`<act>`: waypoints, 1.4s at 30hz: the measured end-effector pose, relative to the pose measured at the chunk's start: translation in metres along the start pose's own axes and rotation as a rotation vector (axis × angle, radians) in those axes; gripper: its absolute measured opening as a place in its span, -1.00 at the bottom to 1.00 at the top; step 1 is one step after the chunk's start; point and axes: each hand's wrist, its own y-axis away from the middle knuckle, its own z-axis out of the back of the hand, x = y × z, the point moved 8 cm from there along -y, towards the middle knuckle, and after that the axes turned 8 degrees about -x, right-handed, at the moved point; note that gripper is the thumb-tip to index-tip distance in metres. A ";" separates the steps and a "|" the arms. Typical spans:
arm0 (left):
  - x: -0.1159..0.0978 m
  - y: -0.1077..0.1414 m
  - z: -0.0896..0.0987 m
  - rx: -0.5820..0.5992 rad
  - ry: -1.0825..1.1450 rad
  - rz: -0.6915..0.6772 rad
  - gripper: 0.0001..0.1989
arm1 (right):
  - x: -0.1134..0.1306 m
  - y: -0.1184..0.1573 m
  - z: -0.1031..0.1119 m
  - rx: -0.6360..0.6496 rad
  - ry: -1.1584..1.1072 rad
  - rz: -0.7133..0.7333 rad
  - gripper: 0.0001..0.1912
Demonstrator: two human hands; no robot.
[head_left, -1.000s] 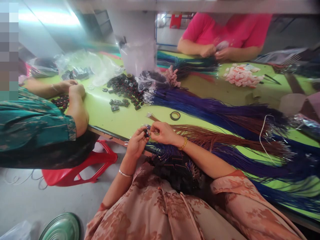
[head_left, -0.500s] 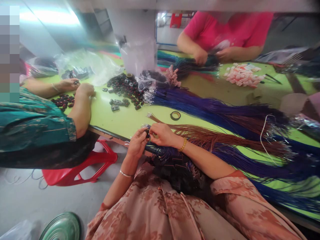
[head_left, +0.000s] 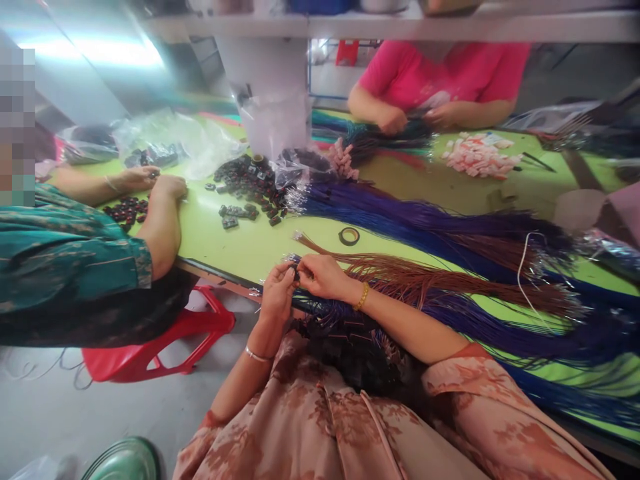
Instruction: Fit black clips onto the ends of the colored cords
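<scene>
"Lime-green tabletop (head_left: 225, 247), cluttered. Where's the small dark piece (head_left: 295, 271)?"

"By the near edge, pinched in the left hand (head_left: 277, 288), fingers closed on it. Right hand (head_left: 325, 275) has fingertips against its side; from my remote post I cannot tell whether they clamp anything."

"How should I handle it?"

"My judgement: brace it with the left, work the right in small, straight moves. Sideways force could twist it loose. Keep forearms off the brown wires (head_left: 450, 275)."

"Counts?"

"Held pieces, one visible. Tape roll (head_left: 349, 236), one, between the brown wires and the blue-purple bundle (head_left: 390, 208). White cord (head_left: 521, 273), one, towards the right end. Pink-part heaps, two: a large one (head_left: 480, 157) near the far edge, a smaller one (head_left: 342, 160) beside the bagged dark parts (head_left: 305, 165). Dark block heap (head_left: 250, 180), one main; blocks overlap, no honest tally. Wires, likewise uncountable. Co-workers, two: teal sleeve (head_left: 115, 250), pink shirt (head_left: 450, 80)."
</scene>
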 end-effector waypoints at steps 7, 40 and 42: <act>-0.001 -0.005 -0.005 0.026 -0.018 0.011 -0.74 | -0.045 -0.023 0.021 0.056 0.094 -0.233 -0.79; 0.011 -0.014 -0.007 0.086 0.094 0.065 -0.78 | -0.030 -0.037 0.015 -0.053 -0.351 -0.270 -0.92; 0.010 -0.014 -0.008 0.098 0.102 0.062 -0.80 | -0.031 -0.026 0.016 -0.071 -0.315 -0.256 -0.92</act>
